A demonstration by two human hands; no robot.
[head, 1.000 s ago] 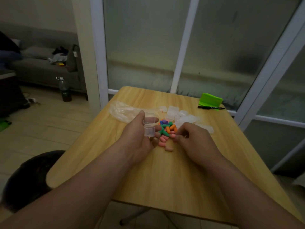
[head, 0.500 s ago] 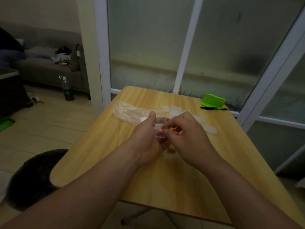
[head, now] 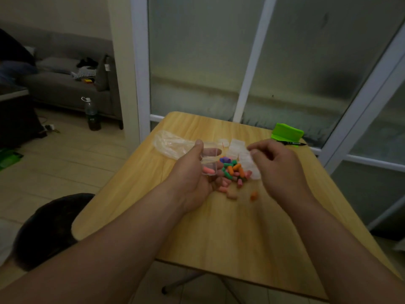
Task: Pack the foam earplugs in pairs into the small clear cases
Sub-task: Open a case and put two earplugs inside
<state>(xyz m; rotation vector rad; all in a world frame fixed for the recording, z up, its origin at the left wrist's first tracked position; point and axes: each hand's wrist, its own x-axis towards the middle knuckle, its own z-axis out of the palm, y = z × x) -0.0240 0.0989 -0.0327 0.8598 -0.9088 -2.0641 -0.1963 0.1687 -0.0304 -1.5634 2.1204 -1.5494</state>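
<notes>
Your left hand [head: 192,175] grips an open case [head: 210,163] with a pink plug [head: 208,171] inside. Just right of it lies the plug pile [head: 232,170]. Your right hand [head: 279,170] hovers beside it, fingers loosely curled, holding nothing.

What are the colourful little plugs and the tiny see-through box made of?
The earplugs look like soft foam: matte, rounded, no shine. The clear case in the left hand looks like hard plastic: see-through, with glinting edges, and a pink plug shows through it.
</notes>
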